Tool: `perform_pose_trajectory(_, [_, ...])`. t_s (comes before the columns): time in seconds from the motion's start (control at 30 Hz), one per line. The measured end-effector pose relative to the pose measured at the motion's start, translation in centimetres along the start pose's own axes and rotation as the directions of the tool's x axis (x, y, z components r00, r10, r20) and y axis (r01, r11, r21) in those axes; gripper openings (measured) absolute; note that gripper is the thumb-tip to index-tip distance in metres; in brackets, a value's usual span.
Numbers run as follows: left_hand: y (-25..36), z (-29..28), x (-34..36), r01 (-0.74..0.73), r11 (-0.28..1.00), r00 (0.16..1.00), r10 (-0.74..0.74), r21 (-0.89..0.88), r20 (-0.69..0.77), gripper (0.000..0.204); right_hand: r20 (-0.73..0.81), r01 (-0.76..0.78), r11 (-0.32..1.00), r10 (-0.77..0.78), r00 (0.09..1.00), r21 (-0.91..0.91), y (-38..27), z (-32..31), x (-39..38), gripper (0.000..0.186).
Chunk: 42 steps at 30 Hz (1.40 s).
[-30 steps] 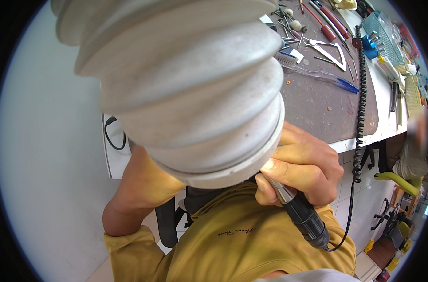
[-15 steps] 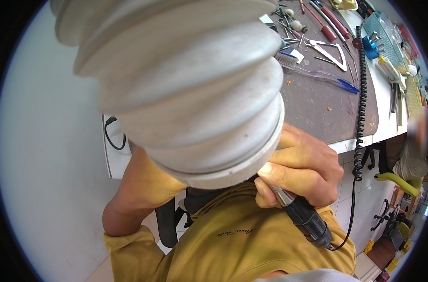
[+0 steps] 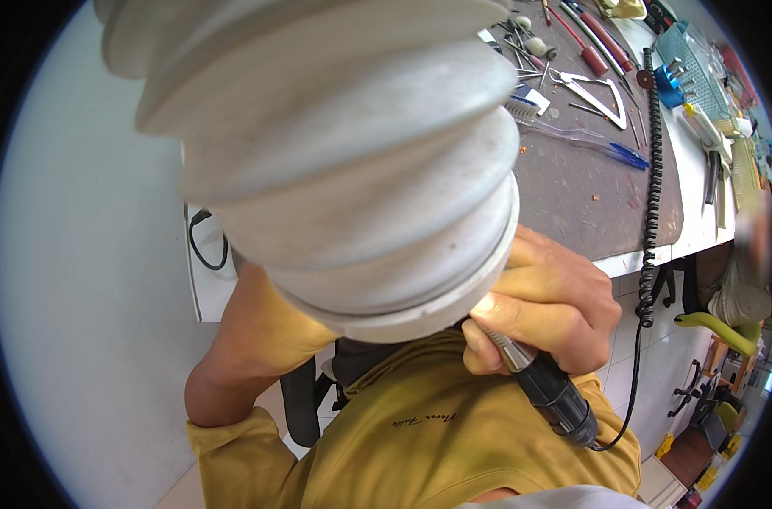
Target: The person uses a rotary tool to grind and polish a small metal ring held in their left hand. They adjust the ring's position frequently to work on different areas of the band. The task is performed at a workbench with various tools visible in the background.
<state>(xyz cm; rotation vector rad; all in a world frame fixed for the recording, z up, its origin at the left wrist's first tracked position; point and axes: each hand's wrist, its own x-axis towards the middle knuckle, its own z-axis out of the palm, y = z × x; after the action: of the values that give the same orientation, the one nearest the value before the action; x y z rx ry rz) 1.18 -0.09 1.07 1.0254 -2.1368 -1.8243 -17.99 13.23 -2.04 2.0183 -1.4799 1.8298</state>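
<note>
In my right hand (image 3: 555,310) is a rotary handpiece (image 3: 547,386), with a black body and a silver nose, pinched between thumb and fingers. Its tip goes out of sight behind the rim of a wide, ribbed white hose (image 3: 352,187) that fills the middle of the view. From the handpiece's back end a black cord (image 3: 632,407) leads up into a coil. My left hand (image 3: 297,327) reaches in under the same hose; only its wrist side shows, and its fingers and anything in them are hidden.
On the brown bench mat (image 3: 572,204) lie a clear toothbrush with a blue end (image 3: 585,140), a white caliper (image 3: 602,97), several small burs (image 3: 521,42) and red-handled tools (image 3: 593,59). A coiled cord (image 3: 653,187) hangs over the bench edge. A teal basket (image 3: 699,72) stands at the far right.
The hose has shifted very slightly to the right in the view. Both hands keep nearly the same place, and the handpiece stays in my right hand.
</note>
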Motion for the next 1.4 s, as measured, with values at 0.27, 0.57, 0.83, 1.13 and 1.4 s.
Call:
perform_pose_trajectory(0.27, [0.1,0.1,-0.1,-0.002,1.0,1.0,0.002,-0.004,0.008,0.03,0.026,-0.011,1.0,0.011,1.0,-0.009,-0.1,-0.3,0.1,0.031])
perform_pose_trajectory(0.57, [0.1,0.1,-0.1,-0.002,1.0,1.0,0.002,-0.006,0.012,0.03,-0.008,-0.024,0.999,0.025,1.0,0.024,0.3,-0.5,-0.2,0.028])
perform_pose_trajectory(0.83, [0.2,0.0,0.2,0.003,1.0,1.0,-0.003,-0.011,0.018,0.03,0.023,-0.082,0.996,0.081,0.996,0.031,-0.2,-0.7,0.0,0.028])
perform_pose_trajectory(1.13, [0.0,0.3,0.1,-0.078,0.997,0.997,0.078,0.012,-0.029,0.02,0.02,-0.068,0.997,0.067,0.998,0.024,-0.3,-0.7,0.0,0.027])
perform_pose_trajectory(1.4, [0.3,0.4,0.4,-0.008,0.999,1.0,0.009,-0.038,0.026,0.031,-0.05,-0.016,0.995,0.021,0.999,0.096,0.3,-0.3,-0.3,0.026])
